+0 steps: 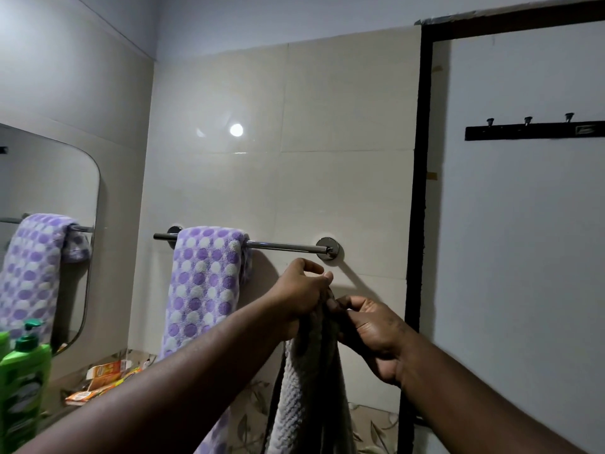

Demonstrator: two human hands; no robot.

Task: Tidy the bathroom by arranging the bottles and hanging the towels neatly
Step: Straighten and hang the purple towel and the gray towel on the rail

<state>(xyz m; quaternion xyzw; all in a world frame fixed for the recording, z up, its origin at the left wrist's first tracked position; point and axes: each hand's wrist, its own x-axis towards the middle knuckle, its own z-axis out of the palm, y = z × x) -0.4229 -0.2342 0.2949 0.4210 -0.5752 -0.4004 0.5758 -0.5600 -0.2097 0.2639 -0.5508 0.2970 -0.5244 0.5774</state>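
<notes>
The grey towel [304,388] is running off the bottom edge, so I am not seeing its lower end, and my left forearm is covering part of the purple-and-white dotted towel [203,283] behind it. The green pump bottle [23,381] is being cut by the left edge, its label too blurred to read. The grey towel is looking thick and waffle-ribbed, bunched into a dark rope at the top. The rail [281,245] is a slim chrome rod on round mounts. My left hand [301,296] is clenching round that bunched top just below the rail's bare right half, and my right hand [370,335] is pinching the same fold from the right, both arms reaching forward.
</notes>
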